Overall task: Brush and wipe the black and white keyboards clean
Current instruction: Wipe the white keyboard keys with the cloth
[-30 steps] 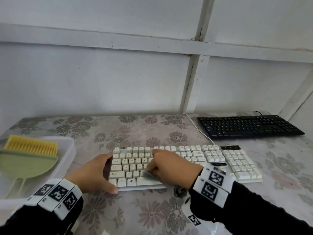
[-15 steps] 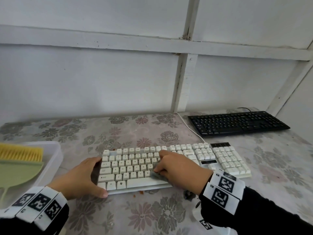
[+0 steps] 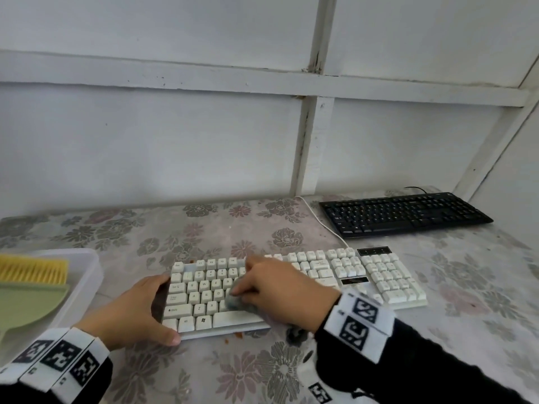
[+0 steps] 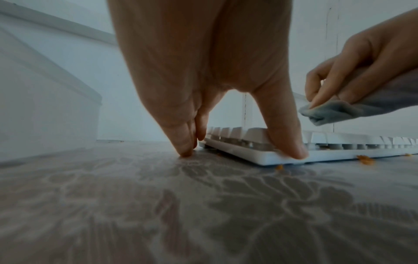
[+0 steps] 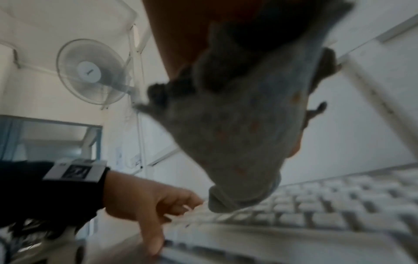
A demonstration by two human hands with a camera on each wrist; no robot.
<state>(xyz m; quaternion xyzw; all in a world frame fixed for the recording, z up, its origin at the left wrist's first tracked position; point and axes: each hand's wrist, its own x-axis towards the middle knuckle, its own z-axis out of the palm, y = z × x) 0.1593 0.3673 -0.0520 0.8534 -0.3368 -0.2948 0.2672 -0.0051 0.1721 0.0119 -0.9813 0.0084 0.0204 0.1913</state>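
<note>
The flowered table (image 3: pixel 221 237) carries everything, and my own arms cover its near edge. The white keyboard (image 3: pixel 388 282) lies across the middle of it; my right hand (image 3: pixel 280 293) hides the centre keys, and the right wrist view shows them only as a blur. The black keyboard (image 3: pixel 405 214) sits well apart at the far right, its cable end cut off behind it. At the left edge a white tub (image 3: pixel 87 275) holds a green dustpan (image 3: pixel 26 304) and a yellow-bristled brush (image 3: pixel 32 271), both cropped by the frame.

My left hand (image 3: pixel 131 313) braces the white keyboard's left end: thumb pressed against the front corner, fingers straight with tips on the table beside the end, seen plainly from the left wrist. My right hand pinches a grey cloth (image 4: pixel 334 111) between curled fingers and thumb, held over the letter keys; whether the cloth touches them I cannot tell. Small orange crumbs (image 4: pixel 365 159) lie by the keyboard's front edge, and orange specks show on the cloth.
</note>
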